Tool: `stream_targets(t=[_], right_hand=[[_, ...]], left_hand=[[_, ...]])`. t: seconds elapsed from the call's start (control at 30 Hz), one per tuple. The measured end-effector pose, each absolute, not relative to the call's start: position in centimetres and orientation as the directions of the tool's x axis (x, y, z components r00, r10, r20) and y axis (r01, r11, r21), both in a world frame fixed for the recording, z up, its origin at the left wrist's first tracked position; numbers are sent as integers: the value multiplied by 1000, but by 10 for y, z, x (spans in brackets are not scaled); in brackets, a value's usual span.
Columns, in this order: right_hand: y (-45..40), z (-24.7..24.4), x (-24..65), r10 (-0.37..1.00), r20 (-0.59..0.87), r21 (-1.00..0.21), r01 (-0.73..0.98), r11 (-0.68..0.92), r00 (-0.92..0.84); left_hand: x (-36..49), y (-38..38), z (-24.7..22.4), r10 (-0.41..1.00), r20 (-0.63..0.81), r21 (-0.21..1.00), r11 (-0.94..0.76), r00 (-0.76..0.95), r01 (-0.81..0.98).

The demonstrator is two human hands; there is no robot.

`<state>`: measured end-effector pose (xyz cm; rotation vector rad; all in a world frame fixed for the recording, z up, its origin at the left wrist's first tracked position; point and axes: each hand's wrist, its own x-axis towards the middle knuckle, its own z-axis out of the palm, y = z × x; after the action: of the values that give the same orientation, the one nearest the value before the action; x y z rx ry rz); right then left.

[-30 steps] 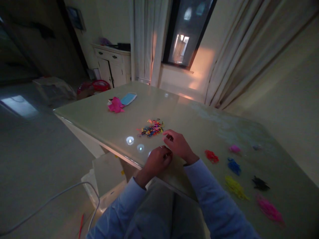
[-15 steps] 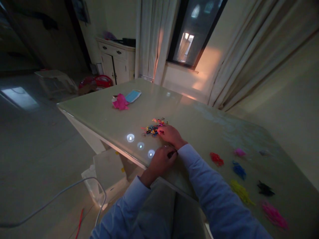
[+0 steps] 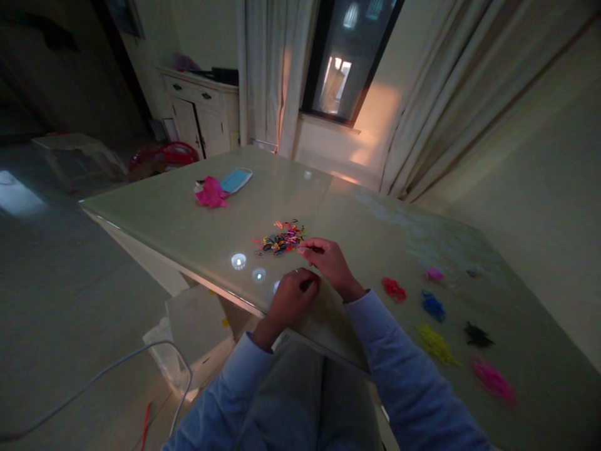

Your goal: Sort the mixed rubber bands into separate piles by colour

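Note:
A mixed heap of small coloured bands (image 3: 280, 240) lies on the glossy table (image 3: 183, 213). At the heap's right edge my right hand (image 3: 327, 258) has its thumb and forefinger pinched together; what they hold is too small to make out. Nearer the table's front edge rests my left hand (image 3: 293, 297), its fingers curled in, their tips touching or nearly so, contents hidden. Off to the right are separate piles: red (image 3: 394, 289), blue (image 3: 432, 305), yellow (image 3: 437, 344), black (image 3: 477, 334), deep pink (image 3: 493, 379) and lighter pink (image 3: 434, 274).
A blue face mask (image 3: 236, 180) and crumpled pink paper (image 3: 212, 192) lie at the table's far left. Light spots reflect near the front edge. A box (image 3: 200, 326) and a grey cable (image 3: 107, 369) are below, left of the table.
My right hand has drawn back from the heap toward the right, uncovering more bands. The whole view has shifted, with the table's contents appearing further left.

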<state>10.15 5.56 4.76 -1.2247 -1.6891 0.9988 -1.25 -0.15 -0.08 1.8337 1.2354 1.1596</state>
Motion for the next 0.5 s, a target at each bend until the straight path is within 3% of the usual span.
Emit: stream_targets(t=[0.2,0.33,0.5], right_hand=[[3,60,132,999,41,-999,31,41,-12],[-29,66,154,996,-80,-971,-229,-67,47],[-56,67,178,979,-154,-932,-348,-100,132]], left_hand=[[-14,-1,0,935,314,850,-353,163,390],[-16,0,-2,935,321,852,-355,153,384],[-17,1,-2,946,302,857,-325,122,400]])
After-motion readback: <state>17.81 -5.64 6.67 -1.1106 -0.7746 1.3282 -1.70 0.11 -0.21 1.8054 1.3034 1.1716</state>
